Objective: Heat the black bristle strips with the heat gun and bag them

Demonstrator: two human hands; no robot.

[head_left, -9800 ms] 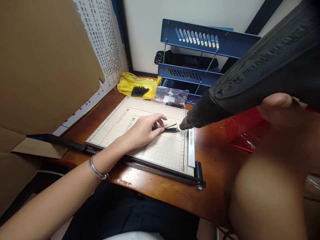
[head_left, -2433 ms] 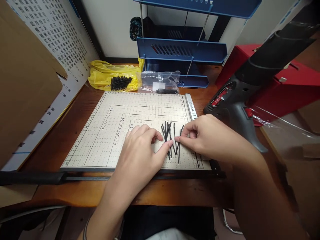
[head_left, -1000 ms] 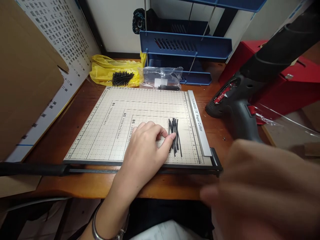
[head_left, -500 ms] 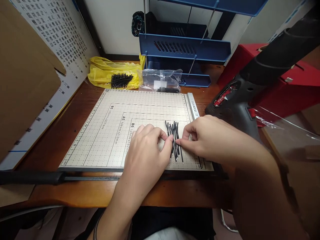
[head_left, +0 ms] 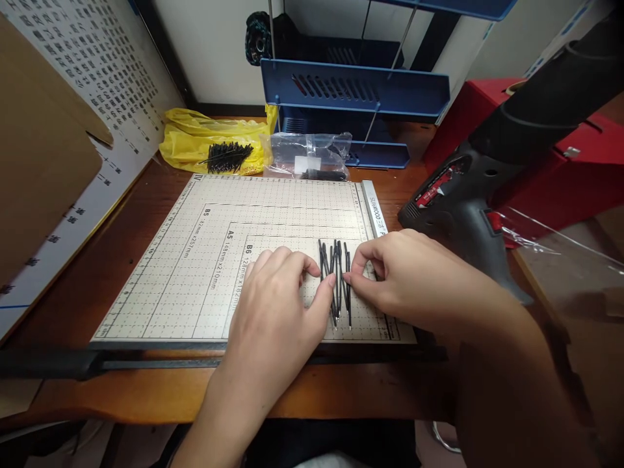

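Observation:
Several short black wires (head_left: pixel 338 286) with bare silvery ends lie in a loose bunch on the gridded board of a paper trimmer (head_left: pixel 160 279). From the left side, my left hand (head_left: pixel 277 302) reaches in, its thumb and index fingertip closed around some of the wires. Across the bunch, my right hand (head_left: pixel 394 273) has thumb and index finger pinched at the rightmost wires. The wires are roughly parallel, a few crossing, with their lower tips uneven.
The trimmer's black handle (head_left: pixel 53 364) lies along the front. Behind the board are a yellow bag (head_left: pixel 185 140) with a pile of black wires (head_left: pixel 229 157) on it, a clear plastic bag (head_left: pixel 285 148) and a blue rack (head_left: pixel 355 88). A heat gun (head_left: pixel 487 169) leans at right beside a red box (head_left: pixel 575 175).
The wires have spread slightly apart and lie straighter. My left thumb and index finger have opened a little along the left side of the bunch. The whole view has shifted slightly.

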